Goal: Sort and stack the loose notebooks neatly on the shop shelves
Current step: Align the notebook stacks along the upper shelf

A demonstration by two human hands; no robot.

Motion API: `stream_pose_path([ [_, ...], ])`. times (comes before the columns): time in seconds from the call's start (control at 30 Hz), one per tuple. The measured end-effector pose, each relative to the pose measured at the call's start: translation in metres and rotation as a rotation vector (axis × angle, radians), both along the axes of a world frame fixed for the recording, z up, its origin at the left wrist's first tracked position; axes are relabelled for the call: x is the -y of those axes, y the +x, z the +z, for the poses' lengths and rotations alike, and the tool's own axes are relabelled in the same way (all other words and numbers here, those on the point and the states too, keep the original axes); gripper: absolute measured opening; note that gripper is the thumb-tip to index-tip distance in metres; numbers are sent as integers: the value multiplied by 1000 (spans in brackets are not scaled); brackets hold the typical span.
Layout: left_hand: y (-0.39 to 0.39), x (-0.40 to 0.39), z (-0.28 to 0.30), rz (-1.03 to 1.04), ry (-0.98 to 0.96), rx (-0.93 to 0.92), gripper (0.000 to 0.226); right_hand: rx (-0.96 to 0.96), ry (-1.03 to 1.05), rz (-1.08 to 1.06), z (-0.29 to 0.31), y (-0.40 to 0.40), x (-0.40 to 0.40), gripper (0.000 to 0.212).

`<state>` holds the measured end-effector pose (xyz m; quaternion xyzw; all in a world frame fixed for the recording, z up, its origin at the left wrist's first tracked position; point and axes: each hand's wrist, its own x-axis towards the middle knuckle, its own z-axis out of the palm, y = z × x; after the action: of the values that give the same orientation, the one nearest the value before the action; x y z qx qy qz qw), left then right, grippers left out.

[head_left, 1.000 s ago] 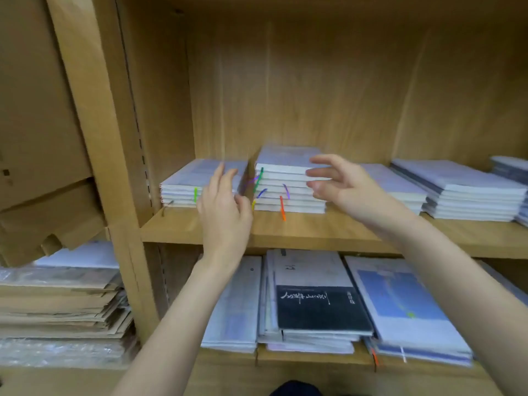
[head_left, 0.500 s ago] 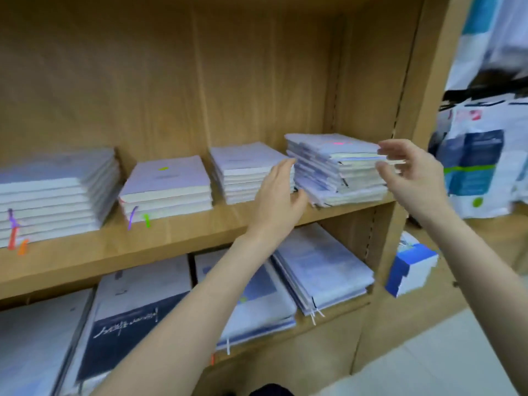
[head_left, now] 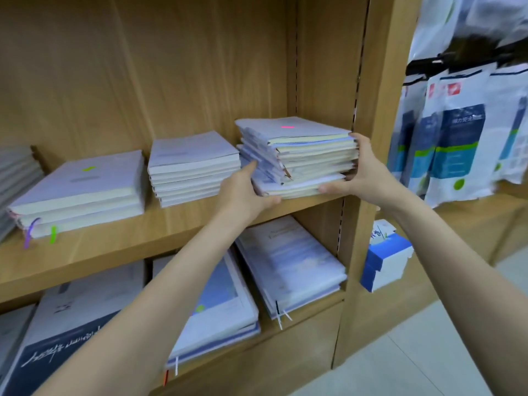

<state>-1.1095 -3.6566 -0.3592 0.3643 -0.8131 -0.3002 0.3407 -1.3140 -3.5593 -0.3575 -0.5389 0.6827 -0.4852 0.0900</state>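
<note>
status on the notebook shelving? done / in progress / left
Done: two square stacks on the upper shelf, the middle stack and the stack with the green tab. In hand: left hand and right hand grip the skewed right-end stack. Left: squaring it, and probably the fanned lower-shelf piles.

Blue and white box (head_left: 384, 264) on the pale floor (head_left: 428, 352) just right of the wooden unit, plastic-wrapped blue and white packets (head_left: 457, 144) hanging from a dark rail (head_left: 445, 60) beyond it
</note>
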Motion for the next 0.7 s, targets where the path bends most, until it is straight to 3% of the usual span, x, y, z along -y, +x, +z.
stream_pose_path([
  [0.1, -4, 8, 0, -23, -2, 13, 92, 7, -17, 10, 2, 0, 8, 105],
  [0.23, -6, 8, 0, -9, -72, 91, 73, 54, 30, 23, 2, -6, 17, 102],
  [0.33, -3, 3, -4, -3, 53, -127, 59, 58, 66, 36, -1, -9, 21, 89],
  [0.43, -2, 1, -8, 11, 98, -248, 66, 68, 48, 39, -4, -10, 22, 83],
  [0.6, -6, 5, -7, 19, -6, -125, 47, 119, 58, 84, -3, -9, 22, 83],
  [0.7, -7, 6, -5, 17, -41, -30, 47, 141, 59, 86, 0, -6, 21, 81],
])
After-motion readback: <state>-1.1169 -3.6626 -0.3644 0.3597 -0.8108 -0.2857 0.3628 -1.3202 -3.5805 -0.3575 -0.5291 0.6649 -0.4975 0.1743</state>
